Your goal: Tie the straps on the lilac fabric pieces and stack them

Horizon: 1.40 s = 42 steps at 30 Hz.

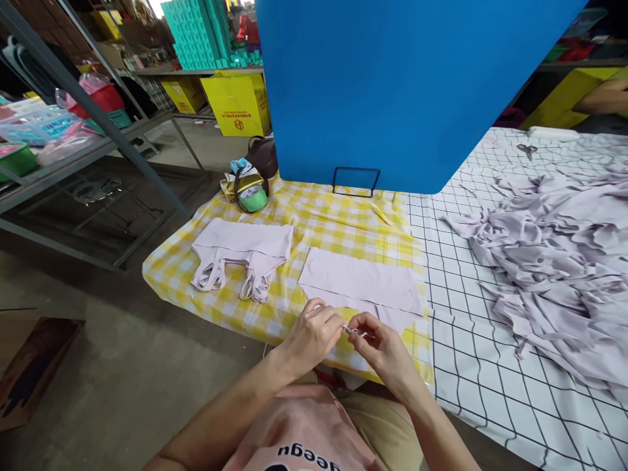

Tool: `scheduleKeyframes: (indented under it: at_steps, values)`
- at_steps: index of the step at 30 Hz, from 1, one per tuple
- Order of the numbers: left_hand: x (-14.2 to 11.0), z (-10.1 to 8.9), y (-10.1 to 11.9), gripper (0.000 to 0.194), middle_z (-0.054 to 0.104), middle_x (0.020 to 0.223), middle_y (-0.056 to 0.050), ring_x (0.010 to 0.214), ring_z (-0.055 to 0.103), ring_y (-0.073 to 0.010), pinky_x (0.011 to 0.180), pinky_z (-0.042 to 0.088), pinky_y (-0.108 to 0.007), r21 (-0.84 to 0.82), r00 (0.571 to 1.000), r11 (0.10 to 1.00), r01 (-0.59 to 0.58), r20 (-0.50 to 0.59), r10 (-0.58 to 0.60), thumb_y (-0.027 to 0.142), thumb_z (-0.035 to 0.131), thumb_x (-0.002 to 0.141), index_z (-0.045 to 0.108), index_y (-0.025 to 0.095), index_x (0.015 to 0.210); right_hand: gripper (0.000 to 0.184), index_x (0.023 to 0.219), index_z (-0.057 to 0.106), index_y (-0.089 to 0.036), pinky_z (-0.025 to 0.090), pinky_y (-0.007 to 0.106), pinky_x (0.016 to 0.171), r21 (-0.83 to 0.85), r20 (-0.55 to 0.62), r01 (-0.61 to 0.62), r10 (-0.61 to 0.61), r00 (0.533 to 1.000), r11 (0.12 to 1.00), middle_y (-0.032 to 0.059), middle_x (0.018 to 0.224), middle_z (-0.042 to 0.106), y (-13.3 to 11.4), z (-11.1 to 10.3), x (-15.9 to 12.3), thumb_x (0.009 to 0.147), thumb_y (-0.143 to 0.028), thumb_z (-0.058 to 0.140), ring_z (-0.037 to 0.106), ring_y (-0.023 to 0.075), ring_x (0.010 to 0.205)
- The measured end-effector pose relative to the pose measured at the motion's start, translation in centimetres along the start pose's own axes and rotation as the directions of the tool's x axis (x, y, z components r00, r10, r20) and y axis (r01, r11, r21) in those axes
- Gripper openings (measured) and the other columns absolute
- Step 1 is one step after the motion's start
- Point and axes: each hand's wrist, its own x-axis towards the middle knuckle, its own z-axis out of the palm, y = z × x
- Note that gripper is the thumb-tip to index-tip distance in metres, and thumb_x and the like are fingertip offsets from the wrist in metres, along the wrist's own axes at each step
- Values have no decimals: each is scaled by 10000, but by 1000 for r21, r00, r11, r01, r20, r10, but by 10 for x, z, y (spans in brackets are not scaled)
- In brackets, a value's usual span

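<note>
The garment in front of you (363, 281) is pale lilac, laid nearly flat with its wide band away from you and a seam across it; its near edge is partly hidden by your hands. It lies on the yellow-checked cloth (171, 267) covering your side of the desk (461, 356). Your left hand (314, 330) has its fingers curled together on a thin strap (352, 330); your right hand (381, 341) pinches the same strap between thumb and fingertips. Your hands are close together, just apart.

To the left lies a second garment (245, 245), straps bunched toward you. Beyond it sits a green tape roll (253, 199). A blue board (373, 91) stands upright behind, blocking your view past it, with a black wire frame (356, 194) at its foot. A loose lilac pile (559, 261) occupies your right, near scissors (527, 150).
</note>
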Motion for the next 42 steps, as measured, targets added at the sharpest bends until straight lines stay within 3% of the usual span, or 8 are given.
scheduleKeyframes:
  at_steps: [7, 11, 28, 42]
  values:
    - [-3, 2, -1, 253, 518, 610, 13, 615, 489, -112, 828, 419, -302, 70, 993, 995, -70, -93, 77, 42, 391, 839, 546, 158, 677, 176, 760, 579, -198, 433, 263, 561, -152, -111, 52, -70, 991, 987, 28, 697, 624, -11, 2, -6, 816, -316, 462, 556, 153, 601]
    - [-4, 2, -1, 251, 529, 624, 8, 623, 499, -115, 830, 426, -309, 69, 995, 996, -57, -80, 62, 38, 388, 835, 559, 160, 697, 165, 777, 606, -207, 453, 274, 569, -273, -145, 100, -143, 979, 957, 27, 692, 655, -7, 4, -9, 812, -280, 462, 578, 160, 596]
    - [-2, -1, 2, 229, 569, 628, 0, 605, 512, -119, 738, 445, -290, 12, 995, 1000, 14, -104, -13, 47, 411, 831, 565, 150, 696, 177, 890, 580, -215, 483, 274, 600, -576, -146, 300, -456, 878, 761, 47, 782, 680, 2, 16, -7, 827, -162, 422, 640, 175, 688]
    - [-6, 6, 2, 177, 588, 598, 9, 612, 531, -142, 668, 418, -286, -147, 965, 957, 249, -47, -258, 52, 503, 756, 551, 183, 648, 222, 938, 593, -189, 458, 283, 580, -757, -89, 296, -541, 836, 582, 73, 751, 665, 4, 26, -6, 885, -169, 378, 613, 183, 661]
